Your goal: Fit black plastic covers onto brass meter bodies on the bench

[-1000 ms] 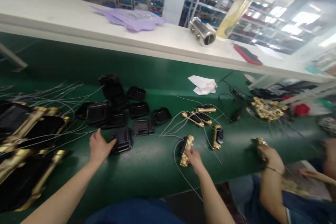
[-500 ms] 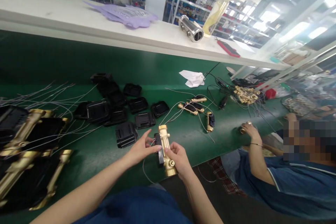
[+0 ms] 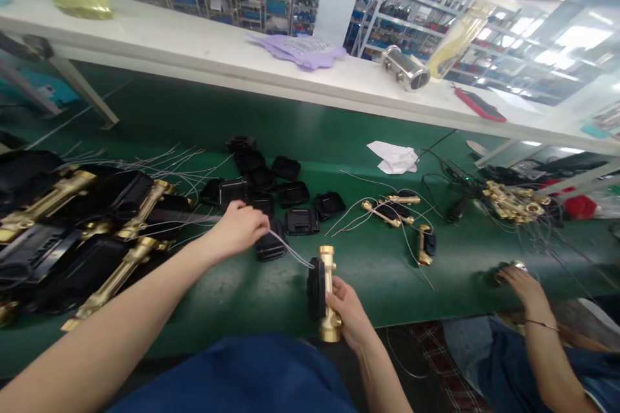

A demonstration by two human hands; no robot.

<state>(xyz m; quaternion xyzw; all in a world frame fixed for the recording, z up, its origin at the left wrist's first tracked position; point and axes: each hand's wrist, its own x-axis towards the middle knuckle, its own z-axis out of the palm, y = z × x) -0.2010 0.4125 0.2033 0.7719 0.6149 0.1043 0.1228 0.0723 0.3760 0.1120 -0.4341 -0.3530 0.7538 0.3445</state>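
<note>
My right hand (image 3: 349,316) grips a brass pipe fitting (image 3: 328,292) upright near the front edge of the green bench (image 3: 271,284); a black module (image 3: 316,288) is fixed to its left side. My left hand (image 3: 237,230) pinches the thin grey wire (image 3: 290,250) that runs from that module and holds it taut to the left. Just past my left hand lies a group of black plastic covers (image 3: 271,190).
Finished brass assemblies with black housings (image 3: 82,226) pile up at the left. More small brass parts with wires (image 3: 397,210) lie mid-bench, a brass heap (image 3: 513,201) at the right. A co-worker's hand (image 3: 520,281) rests at the right. A white shelf (image 3: 203,58) carries a steel cylinder (image 3: 404,68).
My right hand lifted the brass fitting off the bench and brought it toward me. My left hand left the black cover, met the fitting, then drew its wire out to the left.
</note>
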